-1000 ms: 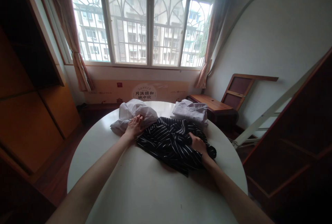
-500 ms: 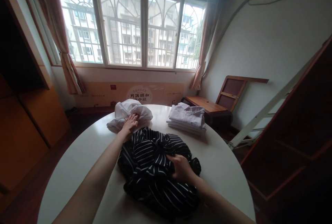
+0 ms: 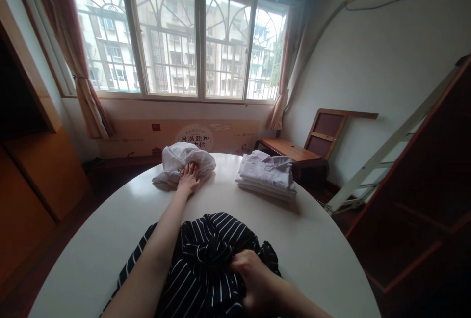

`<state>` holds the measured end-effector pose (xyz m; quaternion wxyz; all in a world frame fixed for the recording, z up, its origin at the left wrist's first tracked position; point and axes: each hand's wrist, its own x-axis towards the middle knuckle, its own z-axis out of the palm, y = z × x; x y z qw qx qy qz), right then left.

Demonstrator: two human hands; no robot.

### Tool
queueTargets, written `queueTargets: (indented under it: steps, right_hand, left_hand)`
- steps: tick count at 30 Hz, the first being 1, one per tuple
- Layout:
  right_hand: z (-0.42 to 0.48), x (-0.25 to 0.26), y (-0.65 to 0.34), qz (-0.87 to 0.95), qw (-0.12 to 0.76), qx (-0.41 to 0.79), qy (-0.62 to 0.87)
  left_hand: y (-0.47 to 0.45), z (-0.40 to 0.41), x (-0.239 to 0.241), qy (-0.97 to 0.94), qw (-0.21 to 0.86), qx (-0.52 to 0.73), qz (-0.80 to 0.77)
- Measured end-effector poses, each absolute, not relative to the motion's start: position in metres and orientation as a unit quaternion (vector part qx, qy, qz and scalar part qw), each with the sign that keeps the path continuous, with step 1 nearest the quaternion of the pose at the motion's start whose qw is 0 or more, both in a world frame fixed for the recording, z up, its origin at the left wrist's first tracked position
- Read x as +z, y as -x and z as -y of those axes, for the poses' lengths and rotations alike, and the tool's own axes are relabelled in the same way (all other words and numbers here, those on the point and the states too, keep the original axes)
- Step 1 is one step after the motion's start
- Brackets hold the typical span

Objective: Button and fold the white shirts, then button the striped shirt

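Striped cloth (image 3: 222, 229) in right hand (image 3: 253, 276), white bundle (image 3: 184, 155) under left hand (image 3: 189, 179).

Lit by daylight from the window (image 3: 167, 38) ahead, hazy and nearly washed out beyond. Dim toward both sides, almost black at lower right. Glaring palely on the white tabletop (image 3: 121, 210); softly shadowed beneath the folded white clothes (image 3: 267, 173); murky within the black striped cloth (image 3: 200, 278). Stretched toward the edges.

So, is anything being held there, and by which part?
The right hand's grip is closed on the striped cloth, by a bunch beside its gathered middle. The left hand's grip is open, against the white bundle, not visibly holding it.
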<state>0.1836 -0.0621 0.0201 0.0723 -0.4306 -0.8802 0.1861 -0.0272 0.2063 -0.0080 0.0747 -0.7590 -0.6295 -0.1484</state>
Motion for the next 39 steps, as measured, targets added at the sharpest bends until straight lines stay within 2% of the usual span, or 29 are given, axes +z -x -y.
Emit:
queueTargets:
  steps: [11, 26, 33, 39]
  right_hand:
    - [0.047, -0.011, -0.182, 0.908, 0.084, 0.164, 0.377]
    - [0.046, -0.02, -0.183, 0.921, 0.113, 0.162, 0.337]
    - [0.056, 0.007, -0.184, 0.903, 0.084, 0.186, 0.377]
    - [0.063, 0.024, -0.184, 0.884, 0.109, 0.215, 0.4]
  left_hand:
    - [0.021, -0.225, -0.012, 0.75, 0.073, -0.158, 0.638]
    - [0.019, -0.238, -0.014, 0.751, 0.067, -0.145, 0.641]
    - [0.015, -0.226, -0.012, 0.753, 0.017, -0.111, 0.649]
    - [0.009, -0.205, -0.005, 0.745, -0.047, -0.083, 0.66]
